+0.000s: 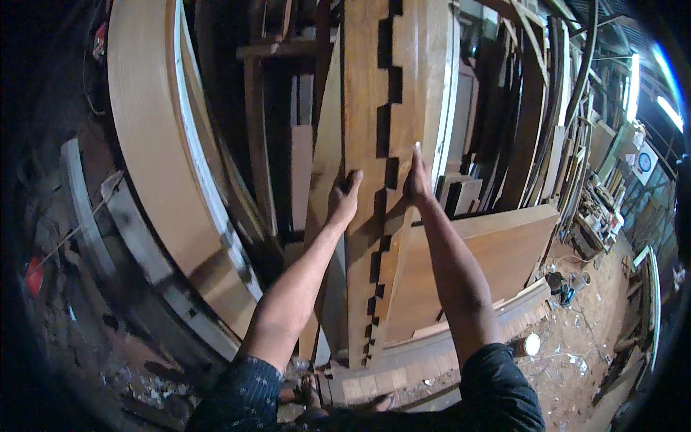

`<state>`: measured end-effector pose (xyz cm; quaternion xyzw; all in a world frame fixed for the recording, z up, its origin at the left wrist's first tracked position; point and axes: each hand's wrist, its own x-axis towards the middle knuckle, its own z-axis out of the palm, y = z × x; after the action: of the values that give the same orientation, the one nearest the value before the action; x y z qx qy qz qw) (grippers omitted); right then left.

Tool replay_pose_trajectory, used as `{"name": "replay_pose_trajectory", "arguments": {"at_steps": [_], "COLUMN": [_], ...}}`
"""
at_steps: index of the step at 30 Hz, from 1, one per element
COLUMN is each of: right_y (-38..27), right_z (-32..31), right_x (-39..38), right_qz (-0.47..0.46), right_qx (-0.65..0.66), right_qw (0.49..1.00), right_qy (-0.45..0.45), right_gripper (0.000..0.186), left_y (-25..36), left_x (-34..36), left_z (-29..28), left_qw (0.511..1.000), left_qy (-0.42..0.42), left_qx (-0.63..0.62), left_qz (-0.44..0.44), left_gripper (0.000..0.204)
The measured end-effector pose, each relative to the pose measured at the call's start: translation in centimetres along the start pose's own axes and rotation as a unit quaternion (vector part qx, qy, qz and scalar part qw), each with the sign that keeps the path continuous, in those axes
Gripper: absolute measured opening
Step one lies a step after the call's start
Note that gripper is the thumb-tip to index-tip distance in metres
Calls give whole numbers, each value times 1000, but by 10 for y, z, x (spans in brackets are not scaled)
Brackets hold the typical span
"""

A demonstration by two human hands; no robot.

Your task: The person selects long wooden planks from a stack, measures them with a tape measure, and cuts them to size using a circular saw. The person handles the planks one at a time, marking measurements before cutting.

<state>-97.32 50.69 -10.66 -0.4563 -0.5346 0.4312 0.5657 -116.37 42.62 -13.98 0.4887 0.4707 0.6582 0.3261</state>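
In a timber-crowded workshop, the left hand (344, 198) and right hand (416, 180) clamp their fingers on the edges of a tall, notched brown wooden plank (363, 108) standing upright, seemingly heavy, stiff and best gripped mid-height at its sides.

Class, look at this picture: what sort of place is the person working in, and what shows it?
Probably a woodworking shop. Both hands grip a tall notched board, planks lean stacked behind, and a big curved wooden frame stands at the left.

Dim workshop, curved timber frame (155, 144) leaning left, stacked planks (533, 93) behind, sawdust-strewn floor (583, 345), bright strip light (669, 111) right
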Motion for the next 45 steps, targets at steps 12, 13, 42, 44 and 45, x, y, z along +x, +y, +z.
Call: {"name": "replay_pose_trajectory", "arguments": {"at_steps": [12,13,42,44,45], "right_y": [25,26,37,33,26], "right_z": [21,27,43,37,36], "right_x": [48,51,68,67,58], "right_qz": [-22,-18,23,14,-15], "right_qx": [-18,-18,34,-36,-28], "right_qw": [997,998,999,999,998], "right_qy": [68,66,23,22,51], "right_gripper": [93,92,73,72,71], "left_y": [-41,-58,-79,-73,-63], "left_x": [54,64,79,74,65], "left_z": [10,6,-21,-52,-73], "left_qw": [986,984,973,981,973], "left_qy": [11,25,68,92,137], "left_qx": [87,112,219,163,128], "left_qz": [-140,-135,8,50,134], "left_gripper": [117,115,84,64,54]}}
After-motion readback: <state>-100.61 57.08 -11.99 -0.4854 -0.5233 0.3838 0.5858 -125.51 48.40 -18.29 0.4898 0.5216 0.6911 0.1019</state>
